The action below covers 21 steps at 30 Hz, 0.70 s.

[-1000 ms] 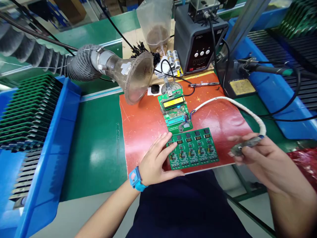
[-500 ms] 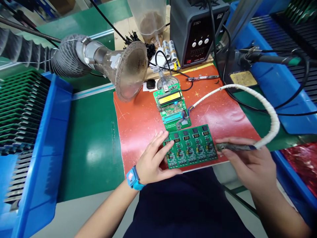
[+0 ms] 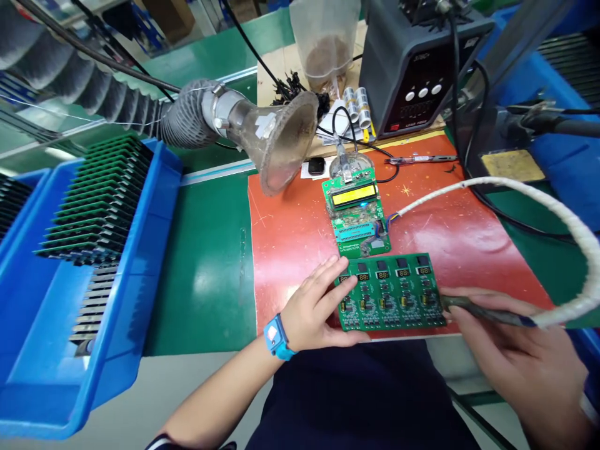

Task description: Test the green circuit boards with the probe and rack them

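Observation:
A green circuit board panel [image 3: 392, 303] with a row of small two-digit displays lies at the front edge of the red mat. My left hand [image 3: 321, 306] rests at its left end, fingers spread, the fingertips over the upper corner and the thumb along the front edge. My right hand [image 3: 525, 350] is closed around a dark wired probe [image 3: 487, 310], whose tip meets the panel's right edge; contact cannot be made out exactly. A white wrapped cable [image 3: 520, 181] joins the probe to a green programmer board [image 3: 359, 215] with a lit yellow screen and a teal socket.
A blue bin [image 3: 110, 375] at left holds a stack of green boards [image 3: 100, 194]. A fume extraction funnel [image 3: 290, 144] overhangs the red mat [image 3: 281, 250]. Behind stand a soldering unit [image 3: 412, 75] and a clear plastic container [image 3: 325, 44]. A pen [image 3: 422, 160] lies near black cables.
The camera view has shifted, so the whole scene sits further right and shows more of the left bin. Both hands keep their places at the panel, and the probe stays at its right edge.

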### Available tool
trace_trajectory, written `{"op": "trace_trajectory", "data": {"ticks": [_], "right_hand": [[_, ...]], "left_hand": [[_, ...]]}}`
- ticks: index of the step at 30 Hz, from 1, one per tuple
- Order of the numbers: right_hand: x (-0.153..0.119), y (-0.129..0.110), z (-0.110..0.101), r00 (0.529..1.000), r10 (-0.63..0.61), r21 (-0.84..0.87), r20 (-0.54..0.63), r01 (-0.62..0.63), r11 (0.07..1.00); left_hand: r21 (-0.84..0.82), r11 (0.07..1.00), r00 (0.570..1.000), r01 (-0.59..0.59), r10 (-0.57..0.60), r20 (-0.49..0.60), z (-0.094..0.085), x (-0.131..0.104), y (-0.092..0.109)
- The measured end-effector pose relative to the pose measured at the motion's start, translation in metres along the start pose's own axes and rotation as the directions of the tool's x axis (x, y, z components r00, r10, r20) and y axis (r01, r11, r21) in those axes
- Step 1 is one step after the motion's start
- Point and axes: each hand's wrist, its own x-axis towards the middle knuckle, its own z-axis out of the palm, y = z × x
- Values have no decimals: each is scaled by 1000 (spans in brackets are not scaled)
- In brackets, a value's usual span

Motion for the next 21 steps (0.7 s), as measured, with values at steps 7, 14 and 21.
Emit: {"op": "trace_trajectory", "data": {"ticks": [7, 14, 21], "right_hand": [[-1, -4, -5, 1000, 29, -91, 10, -28, 995], [-1, -4, -4, 1000, 29, -70, -2, -29, 997], [-6, -1, -4, 993, 113, -51, -48, -115, 992]], "left_hand": [[-47, 998, 999, 32, -31, 13, 1, -2, 0], [-110, 993, 999, 42, -40, 20, 1, -1, 0], [-211, 974, 994, 83, -65, 93, -4, -5, -5]]}}
